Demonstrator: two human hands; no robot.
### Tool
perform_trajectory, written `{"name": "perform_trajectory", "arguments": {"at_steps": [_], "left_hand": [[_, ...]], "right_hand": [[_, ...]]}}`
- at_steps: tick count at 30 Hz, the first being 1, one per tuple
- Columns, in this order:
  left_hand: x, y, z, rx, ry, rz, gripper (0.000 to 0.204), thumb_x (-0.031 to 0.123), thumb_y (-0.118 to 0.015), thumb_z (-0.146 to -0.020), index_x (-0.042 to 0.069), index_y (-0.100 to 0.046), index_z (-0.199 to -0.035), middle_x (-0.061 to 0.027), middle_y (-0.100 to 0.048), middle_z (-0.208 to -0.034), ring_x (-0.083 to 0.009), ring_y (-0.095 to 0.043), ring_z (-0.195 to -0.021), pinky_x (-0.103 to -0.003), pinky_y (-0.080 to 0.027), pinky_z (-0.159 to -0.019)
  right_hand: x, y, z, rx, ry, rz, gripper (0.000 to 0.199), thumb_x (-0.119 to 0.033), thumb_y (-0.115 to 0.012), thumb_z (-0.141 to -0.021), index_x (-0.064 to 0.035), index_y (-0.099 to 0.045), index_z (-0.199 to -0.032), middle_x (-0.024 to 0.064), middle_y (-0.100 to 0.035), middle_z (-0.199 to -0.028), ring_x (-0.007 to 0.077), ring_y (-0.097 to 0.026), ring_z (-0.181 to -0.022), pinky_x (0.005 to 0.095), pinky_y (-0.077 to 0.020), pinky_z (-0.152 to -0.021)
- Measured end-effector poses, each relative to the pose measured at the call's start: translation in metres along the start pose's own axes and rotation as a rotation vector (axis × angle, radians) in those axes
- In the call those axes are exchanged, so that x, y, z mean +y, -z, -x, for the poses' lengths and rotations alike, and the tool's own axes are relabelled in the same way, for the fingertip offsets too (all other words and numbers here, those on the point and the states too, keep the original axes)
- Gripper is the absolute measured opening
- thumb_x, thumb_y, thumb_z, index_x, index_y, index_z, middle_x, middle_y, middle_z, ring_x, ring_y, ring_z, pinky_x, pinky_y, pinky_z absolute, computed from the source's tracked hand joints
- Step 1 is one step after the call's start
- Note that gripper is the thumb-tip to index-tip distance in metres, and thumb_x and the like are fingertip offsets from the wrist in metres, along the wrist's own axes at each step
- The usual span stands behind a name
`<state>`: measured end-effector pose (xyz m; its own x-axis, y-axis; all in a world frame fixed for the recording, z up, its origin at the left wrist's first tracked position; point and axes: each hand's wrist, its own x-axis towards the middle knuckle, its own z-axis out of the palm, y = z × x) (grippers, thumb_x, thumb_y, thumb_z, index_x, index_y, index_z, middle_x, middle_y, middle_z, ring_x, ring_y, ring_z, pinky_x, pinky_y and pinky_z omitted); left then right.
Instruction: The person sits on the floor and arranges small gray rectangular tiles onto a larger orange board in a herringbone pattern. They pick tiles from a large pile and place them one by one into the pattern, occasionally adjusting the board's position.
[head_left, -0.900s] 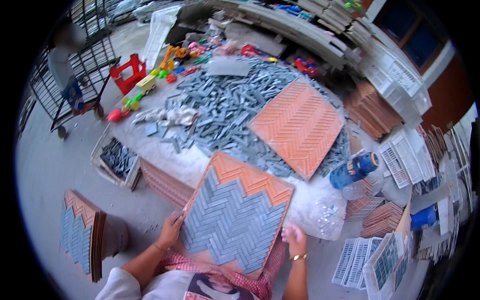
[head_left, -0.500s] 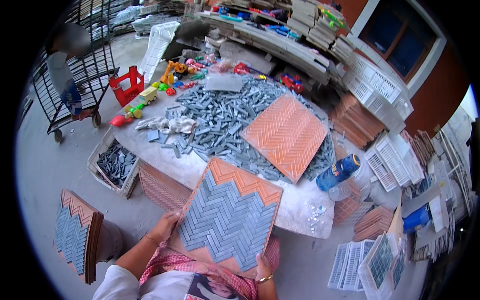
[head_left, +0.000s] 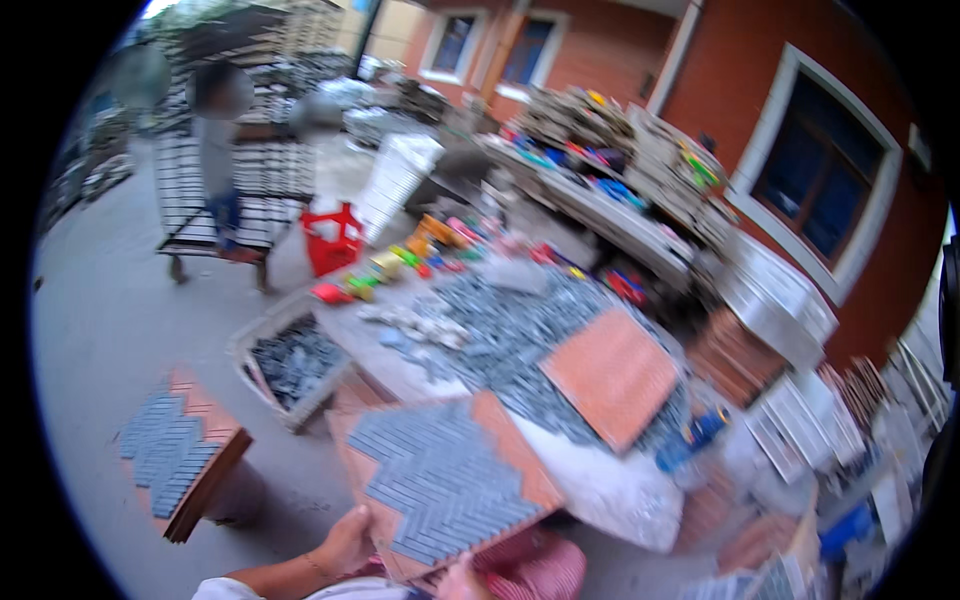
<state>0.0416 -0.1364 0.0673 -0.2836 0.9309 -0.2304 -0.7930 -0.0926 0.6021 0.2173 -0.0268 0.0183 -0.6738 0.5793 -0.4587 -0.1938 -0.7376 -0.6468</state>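
Observation:
Held over my lap is an orange tile tray point(head_left: 515, 445) with grey strip tiles point(head_left: 430, 480) laid in a herringbone pattern across most of it. My left hand point(head_left: 348, 540) grips its left edge, while my right hand point(head_left: 462, 580) grips the near edge, partly cut off by the lower rim. To my left stands a stack of similar filled trays point(head_left: 185, 450). Beyond the held tray, an orange tray without tiles point(head_left: 612, 380) lies on a pile of loose grey tiles point(head_left: 490, 320) on the table point(head_left: 610, 490). The picture is smeared by motion.
A white crate point(head_left: 245, 345) of dark tile pieces stands beside the table's left side. White gloves point(head_left: 415, 325), bright toys point(head_left: 430, 240) and a blue bottle point(head_left: 693, 440) lie on the table. A red stool point(head_left: 332, 238) and a person point(head_left: 220, 170) by a wire cart point(head_left: 180, 200) are farther left.
The held tray has turned, tipped flatter and come lower and slightly left. My right hand has shifted left along with it. The view has swung up and left, showing more people and the building.

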Motion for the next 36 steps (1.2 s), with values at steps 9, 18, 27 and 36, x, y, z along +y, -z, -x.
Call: {"name": "perform_trajectory", "arguments": {"at_steps": [9,18,27,36], "left_hand": [[0.017,0.049,-0.026,0.309,-0.108,-0.019,0.05,0.033,-0.034,-0.099,-0.002,-0.038,-0.134,-0.016,-0.049,-0.133,-0.0276,-0.05,-0.12,-0.043,-0.035,-0.107],[0.015,0.063,-0.061,0.596,-0.125,-0.207,0.039,0.03,-0.038,-0.099,-0.002,-0.055,-0.115,-0.0101,-0.058,-0.114,-0.0177,-0.052,-0.105,-0.034,-0.04,-0.095],[0.011,0.117,-0.025,0.612,-0.29,-0.295,0.029,0.024,-0.042,-0.098,0.002,-0.061,-0.095,0.0025,-0.055,-0.087,-0.0076,-0.046,-0.08,-0.025,-0.041,-0.072],[0.041,0.104,0.015,0.663,-0.354,-0.572,0.031,0.024,-0.04,-0.098,0.0,-0.056,-0.087,0.0015,-0.053,-0.078,-0.0096,-0.044,-0.072,-0.028,-0.041,-0.066]], "right_hand": [[-0.04,0.053,-0.063,-0.009,0.037,-0.022,0.043,-0.034,-0.053,-0.09,0.0,-0.056,-0.115,0.01,-0.065,-0.1,0.0234,-0.059,-0.083,0.0354,-0.0489,-0.073],[-0.102,0.125,-0.067,0.086,0.147,-0.047,0.036,-0.022,-0.057,-0.088,-0.0038,-0.054,-0.12,0.0083,-0.065,-0.099,0.0227,-0.059,-0.076,0.0344,-0.05,-0.068],[-0.108,0.129,-0.069,0.153,0.15,-0.021,0.037,-0.015,-0.058,-0.088,-0.006,-0.052,-0.123,0.0068,-0.064,-0.098,0.0218,-0.058,-0.072,0.0335,-0.0505,-0.065],[-0.106,0.108,-0.071,0.163,0.127,-0.011,0.038,-0.016,-0.058,-0.089,-0.0063,-0.05,-0.125,0.0059,-0.063,-0.098,0.0204,-0.057,-0.072,0.0326,-0.0502,-0.064]]}}
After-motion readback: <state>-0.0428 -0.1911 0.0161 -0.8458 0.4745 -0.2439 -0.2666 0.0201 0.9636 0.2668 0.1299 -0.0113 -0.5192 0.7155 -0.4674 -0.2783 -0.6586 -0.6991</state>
